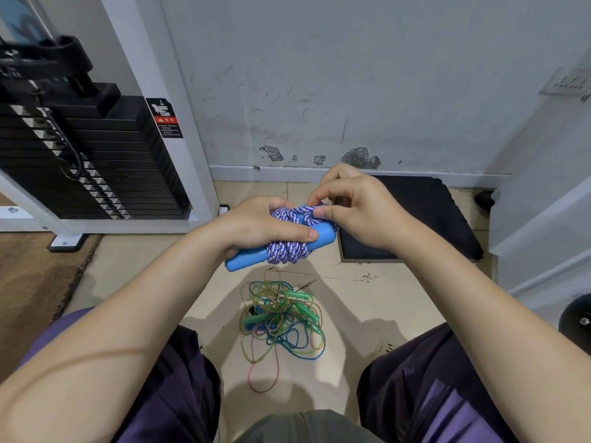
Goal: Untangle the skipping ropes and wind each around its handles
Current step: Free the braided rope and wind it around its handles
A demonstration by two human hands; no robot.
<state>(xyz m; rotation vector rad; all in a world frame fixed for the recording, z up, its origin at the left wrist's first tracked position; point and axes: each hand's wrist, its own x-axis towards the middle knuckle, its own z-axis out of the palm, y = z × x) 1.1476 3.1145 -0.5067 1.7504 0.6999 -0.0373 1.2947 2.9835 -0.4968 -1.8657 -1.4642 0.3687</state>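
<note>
1. Left hand (259,227) is clenched around the pair of light-blue plastic handles (246,259), thumb pressed across the coils, holding the bundle up in front of the body, above the floor.
2. Blue-and-white braided fabric rope (286,251) is wound in thick coils around the middle of the handles; handle ends stick out on both sides.
3. Right hand (355,209) pinches a strand of the braided rope between thumb and forefinger at the top right of the bundle, likely tucking or locking off the last turn.
4. Judgement: this rope is nearly done; only the tail end seems left to secure.
5. Handling: braided rope looks soft, light and grippy, so the coils should hold under thumb pressure but could loosen if the left hand relaxes. Best hold is across the coils and both handles together.
6. Tangled pile of thin translucent plastic ropes (281,324), green, blue, yellow and pinkish, lies on the tiled floor (134,276) between the person's knees, with slim green plastic handles (299,295) buried in it.
7. Judgement: those thin cords look springy and slick, prone to recoiling; take them by the handles first and trace outward.
8. Black weight stack (96,161) stands at left, dark foam mat (425,215) against the wall.
</note>
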